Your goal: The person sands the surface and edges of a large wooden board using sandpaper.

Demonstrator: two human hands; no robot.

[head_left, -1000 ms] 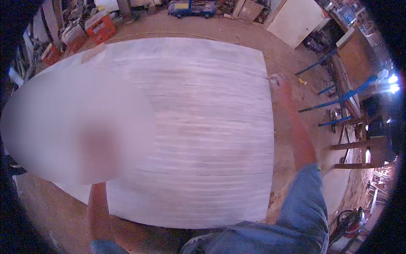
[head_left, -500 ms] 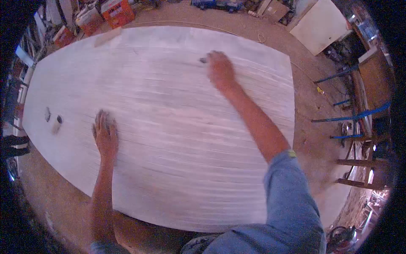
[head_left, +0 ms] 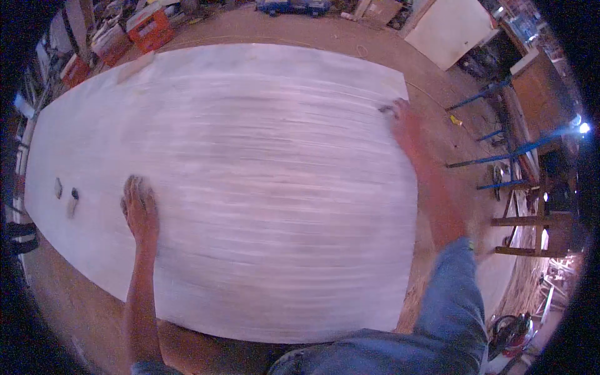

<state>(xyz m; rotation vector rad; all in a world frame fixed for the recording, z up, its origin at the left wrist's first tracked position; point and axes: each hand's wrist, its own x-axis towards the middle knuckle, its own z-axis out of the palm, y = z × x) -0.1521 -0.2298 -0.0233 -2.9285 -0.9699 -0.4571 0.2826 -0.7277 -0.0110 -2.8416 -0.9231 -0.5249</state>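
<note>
A large white board with wavy streaks along its length spreads out in front of me. Flat on its left part lies my left hand, open, fingers stretched forward. My right hand, blurred, is at the board's right edge, its fingers closed round a small dark flat piece that meets the surface; its exact kind is too smeared to tell. Left of my left hand lie a small grey piece and a short object with a dark end.
Orange-red crates stand beyond the board at the far left. A blue case is at the back. On the right are a pale panel, blue metal legs and a wooden frame. A brown strip lies on the board's far edge.
My right hand has swept rightward along the board to its right edge with the dark piece. My left hand stays on the board. The view has shifted slightly right.
</note>
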